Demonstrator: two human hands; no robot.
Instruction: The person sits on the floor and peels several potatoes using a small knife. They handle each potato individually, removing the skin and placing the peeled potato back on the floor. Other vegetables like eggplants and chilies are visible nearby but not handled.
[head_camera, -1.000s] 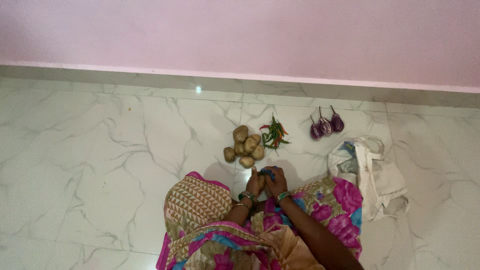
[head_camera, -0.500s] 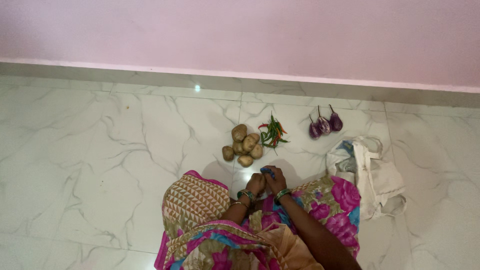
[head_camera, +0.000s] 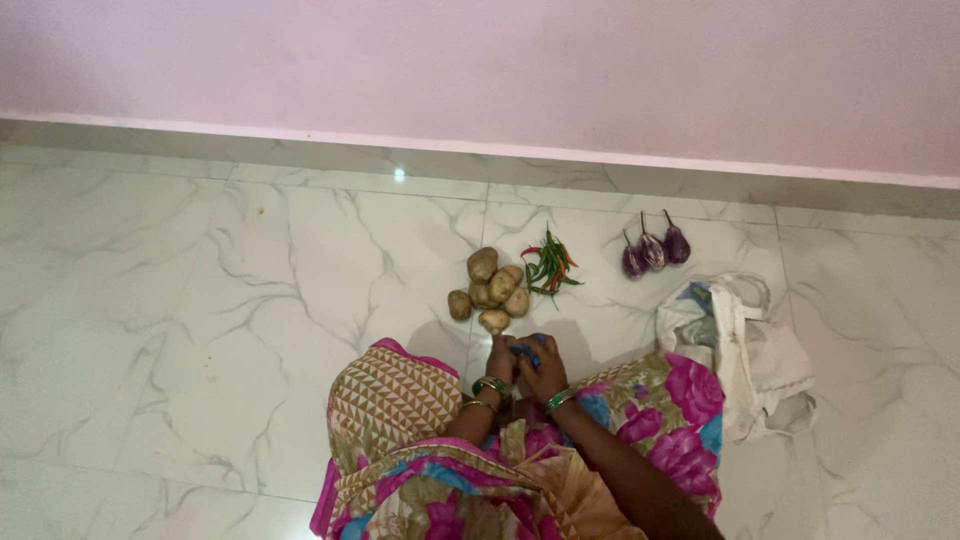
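My left hand (head_camera: 501, 357) and my right hand (head_camera: 546, 366) meet over my lap, both closed around a small blue object (head_camera: 526, 349) that is mostly hidden by the fingers. Green bangles ring both wrists. Just beyond my hands a small pile of several potatoes (head_camera: 489, 289) lies on the white marble floor (head_camera: 250, 300). To the right of the pile lies a bunch of green and red chillies (head_camera: 549, 266). Three small purple aubergines (head_camera: 654, 250) lie farther right.
A white cloth bag (head_camera: 745, 350) lies crumpled on the floor at my right, beside my knee. My floral pink garment (head_camera: 660, 420) covers the lower middle. A pink wall (head_camera: 480, 70) with a grey skirting runs along the far side.
My hands stay together over my lap with only slight finger movement. The vegetables and the bag have not moved.
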